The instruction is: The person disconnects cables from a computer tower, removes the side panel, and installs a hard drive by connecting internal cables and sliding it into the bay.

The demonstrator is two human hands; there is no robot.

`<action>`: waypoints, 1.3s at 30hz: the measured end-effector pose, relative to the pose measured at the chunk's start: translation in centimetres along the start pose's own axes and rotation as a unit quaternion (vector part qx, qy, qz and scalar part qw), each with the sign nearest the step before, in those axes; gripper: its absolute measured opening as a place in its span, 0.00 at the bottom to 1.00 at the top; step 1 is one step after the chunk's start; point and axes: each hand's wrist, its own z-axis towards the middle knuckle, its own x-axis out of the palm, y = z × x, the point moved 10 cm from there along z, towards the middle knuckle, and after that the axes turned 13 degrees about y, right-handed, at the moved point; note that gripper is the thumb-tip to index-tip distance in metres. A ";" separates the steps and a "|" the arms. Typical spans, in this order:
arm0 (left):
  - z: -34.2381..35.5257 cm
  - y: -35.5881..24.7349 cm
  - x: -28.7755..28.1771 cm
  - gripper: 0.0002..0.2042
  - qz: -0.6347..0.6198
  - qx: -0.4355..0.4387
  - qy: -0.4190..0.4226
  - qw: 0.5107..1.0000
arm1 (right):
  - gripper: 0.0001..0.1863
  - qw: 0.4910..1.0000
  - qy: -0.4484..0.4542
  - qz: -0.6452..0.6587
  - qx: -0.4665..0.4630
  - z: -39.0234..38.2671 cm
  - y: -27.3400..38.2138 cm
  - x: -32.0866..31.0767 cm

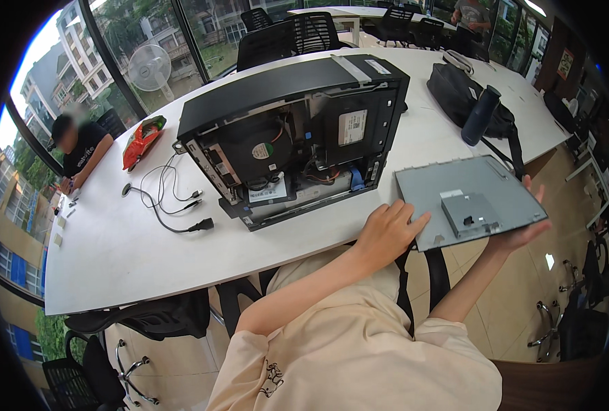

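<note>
Holds a grey panel [479,181] at three o'clock, pinching its left edge with the left hand [385,236] and cradling its right edge with the right hand [522,231]. Faces an opened computer case [297,144] at twelve o'clock, upright on the white desk [126,267], with loose cables [202,225] at nine.

Tall, dark-framed glass windows [212,41] admit daylight along the left and back; glossy beige floor tiles [188,356] lie beneath a long white table [126,253], with black mesh-backed office chairs [316,31] around it.
</note>
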 end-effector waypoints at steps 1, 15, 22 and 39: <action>0.6 0.3 0.1 0.29 0.001 -0.010 -0.002 1.000 | 0.46 1.000 -0.002 -0.002 -0.002 0.2 -0.6 -1.1; 2.4 6.0 3.7 0.21 -0.085 -0.133 0.100 0.982 | 0.12 0.937 -0.045 -0.173 0.299 -1.9 -12.4 -9.2; -0.5 7.4 3.5 0.19 -0.269 -0.153 0.078 0.948 | 0.25 0.917 -0.047 -0.232 0.322 -3.0 -13.0 -6.1; -14.1 12.4 -13.7 0.20 0.163 -0.351 0.009 0.922 | 0.24 0.921 0.014 -0.202 0.333 -3.1 -14.7 -3.0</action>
